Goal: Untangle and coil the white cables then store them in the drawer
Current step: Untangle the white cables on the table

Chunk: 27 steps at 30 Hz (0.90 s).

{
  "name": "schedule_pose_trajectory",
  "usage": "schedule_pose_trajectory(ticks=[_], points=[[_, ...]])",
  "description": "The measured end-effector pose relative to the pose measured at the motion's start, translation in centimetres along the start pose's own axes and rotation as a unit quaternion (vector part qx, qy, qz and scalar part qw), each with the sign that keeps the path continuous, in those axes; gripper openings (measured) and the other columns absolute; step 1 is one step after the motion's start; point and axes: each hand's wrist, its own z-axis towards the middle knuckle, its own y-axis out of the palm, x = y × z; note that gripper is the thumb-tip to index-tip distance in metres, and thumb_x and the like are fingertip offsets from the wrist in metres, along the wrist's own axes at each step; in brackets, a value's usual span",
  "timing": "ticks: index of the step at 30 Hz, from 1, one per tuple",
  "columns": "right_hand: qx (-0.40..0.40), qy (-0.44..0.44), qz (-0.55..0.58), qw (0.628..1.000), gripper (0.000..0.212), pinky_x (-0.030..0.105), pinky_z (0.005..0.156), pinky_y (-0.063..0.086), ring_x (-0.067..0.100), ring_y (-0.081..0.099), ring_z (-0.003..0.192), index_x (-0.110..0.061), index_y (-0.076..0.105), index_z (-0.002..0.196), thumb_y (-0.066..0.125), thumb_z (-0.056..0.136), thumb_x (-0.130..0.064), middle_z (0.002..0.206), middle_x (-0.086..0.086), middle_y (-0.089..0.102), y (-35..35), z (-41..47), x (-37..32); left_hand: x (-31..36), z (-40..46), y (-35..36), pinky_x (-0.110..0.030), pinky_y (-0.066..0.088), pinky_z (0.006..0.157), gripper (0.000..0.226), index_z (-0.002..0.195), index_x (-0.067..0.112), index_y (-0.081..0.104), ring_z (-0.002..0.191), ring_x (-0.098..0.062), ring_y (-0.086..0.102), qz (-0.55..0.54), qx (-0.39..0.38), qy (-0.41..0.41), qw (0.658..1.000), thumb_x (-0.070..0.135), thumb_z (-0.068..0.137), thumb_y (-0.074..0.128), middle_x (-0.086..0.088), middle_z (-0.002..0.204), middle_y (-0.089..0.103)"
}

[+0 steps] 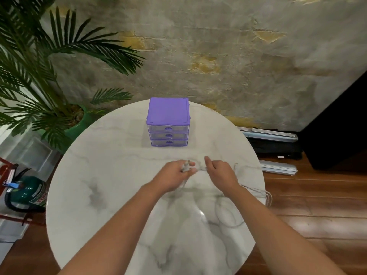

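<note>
Where the forearms come in from the bottom edge, the elbows are cut off, and the white cables [228, 213] are hard to follow against the pale marble of the round table [103, 175]: faint loops lie under and beside the right forearm, and a few strands hang over the table's right rim. How many cables there are I cannot tell. The left hand [174, 175] is curled round a small bunch of cable, the pale ends poking up between its fingers. The right hand [220, 173] sits just beside it, fingers bent and pinching the strands that run across from the left hand, with one finger lifted; the pinch itself is blurred. Both hands are over the middle of the table. Beyond them, well apart, stands a purple drawer unit [168, 116] with three clear drawers, all pushed in. To the left, past the table, is a palm in a green pot [77, 130], and behind everything a mottled wall [238, 56].
</note>
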Motion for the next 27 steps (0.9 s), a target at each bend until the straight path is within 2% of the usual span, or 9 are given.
schedule_pose_trajectory(ticks=[3, 6, 9, 12, 16, 18, 21, 24, 27], points=[[-0.012, 0.01, 0.06, 0.998, 0.061, 0.039, 0.071, 0.047, 0.029, 0.059, 0.072, -0.012, 0.053, 0.058, 0.032, 0.099, -0.053, 0.075, 0.011, 0.066, 0.2, 0.2, -0.1, 0.2, 0.3, 1.6, -0.04, 0.047, 0.086, 0.033, 0.099, 0.014, 0.069, 0.086, -0.017, 0.063, 0.014, -0.019, -0.004, 1.0, 0.045, 0.089, 0.062, -0.005, 0.093, 0.07], [-0.023, 0.017, 0.128, 0.991, 0.059, 0.037, 0.069, 0.043, 0.029, 0.059, 0.072, -0.016, 0.046, 0.053, 0.037, 0.098, -0.054, 0.066, 0.006, 0.061, -0.3, 0.1, 0.0, 0.3, 0.6, 1.9, -0.043, 0.048, 0.08, 0.036, 0.089, 0.009, 0.065, 0.078, -0.024, 0.059, -0.005, 0.011, -0.002, 1.0, 0.045, 0.089, 0.062, -0.012, 0.085, 0.067], [-0.032, 0.019, 0.174, 0.984, 0.058, 0.035, 0.067, 0.038, 0.026, 0.058, 0.072, -0.021, 0.041, 0.049, 0.042, 0.097, -0.054, 0.055, -0.006, 0.049, -1.2, 0.0, 0.2, 0.8, 0.9, 1.9, -0.024, 0.047, 0.08, 0.028, 0.092, 0.015, 0.068, 0.09, -0.02, 0.063, -0.045, -0.003, -0.007, 0.999, 0.042, 0.09, 0.062, -0.005, 0.093, 0.07], [-0.057, 0.025, 0.182, 0.981, 0.059, 0.033, 0.066, 0.035, 0.017, 0.046, 0.061, -0.019, 0.045, 0.051, 0.042, 0.096, -0.057, 0.055, -0.004, 0.047, -1.8, -0.3, 0.5, 1.5, 1.0, 2.2, -0.007, 0.039, 0.068, 0.021, 0.085, 0.023, 0.068, 0.085, -0.009, 0.061, -0.046, -0.014, -0.011, 0.999, 0.041, 0.091, 0.06, 0.01, 0.087, 0.069], [-0.112, 0.039, 0.219, 0.969, 0.046, 0.026, 0.061, 0.032, 0.011, 0.041, 0.057, -0.015, 0.06, 0.066, 0.054, 0.091, -0.052, 0.059, -0.004, 0.045, -3.5, -1.2, 2.3, 1.3, 1.3, 2.1, -0.019, 0.041, 0.071, 0.028, 0.074, 0.023, 0.067, 0.081, -0.01, 0.061, -0.063, 0.067, -0.04, 0.995, 0.045, 0.09, 0.06, 0.005, 0.085, 0.069], [-0.122, 0.021, 0.145, 0.982, 0.029, 0.024, 0.058, 0.033, 0.01, 0.043, 0.059, -0.013, 0.06, 0.076, 0.065, 0.087, -0.039, 0.065, -0.003, 0.047, -4.2, -1.5, 4.2, 0.8, 1.6, 1.7, -0.031, 0.041, 0.074, 0.03, 0.074, 0.022, 0.067, 0.085, -0.02, 0.061, -0.074, 0.119, -0.068, 0.988, 0.046, 0.09, 0.059, -0.003, 0.088, 0.07], [-0.11, 0.038, 0.065, 0.991, 0.015, 0.023, 0.059, 0.038, 0.013, 0.05, 0.067, -0.013, 0.064, 0.086, 0.068, 0.087, -0.027, 0.074, -0.001, 0.054, -4.7, -2.1, 7.2, 0.2, 1.8, 0.8, -0.028, 0.034, 0.075, 0.033, 0.081, 0.016, 0.068, 0.086, -0.023, 0.056, -0.1, 0.187, -0.109, 0.971, 0.044, 0.094, 0.055, -0.007, 0.09, 0.068], [-0.125, 0.105, 0.072, 0.984, 0.026, 0.024, 0.056, 0.04, 0.016, 0.051, 0.063, -0.007, 0.067, 0.092, 0.062, 0.091, -0.032, 0.073, 0.003, 0.057, -5.4, -2.8, 9.5, -0.5, 2.3, -0.5, -0.028, 0.033, 0.076, 0.035, 0.093, 0.01, 0.072, 0.094, -0.027, 0.058, -0.147, 0.256, -0.145, 0.944, 0.039, 0.096, 0.053, -0.013, 0.101, 0.069], [-0.117, 0.138, 0.07, 0.981, 0.044, 0.028, 0.058, 0.038, 0.017, 0.052, 0.06, -0.007, 0.06, 0.075, 0.065, 0.086, -0.05, 0.064, 0.003, 0.059, -6.3, -3.4, 10.8, -1.1, 2.5, -1.0, -0.031, 0.037, 0.08, 0.037, 0.099, 0.009, 0.072, 0.094, -0.029, 0.058, -0.173, 0.276, -0.175, 0.929, 0.041, 0.096, 0.052, -0.015, 0.106, 0.068]])
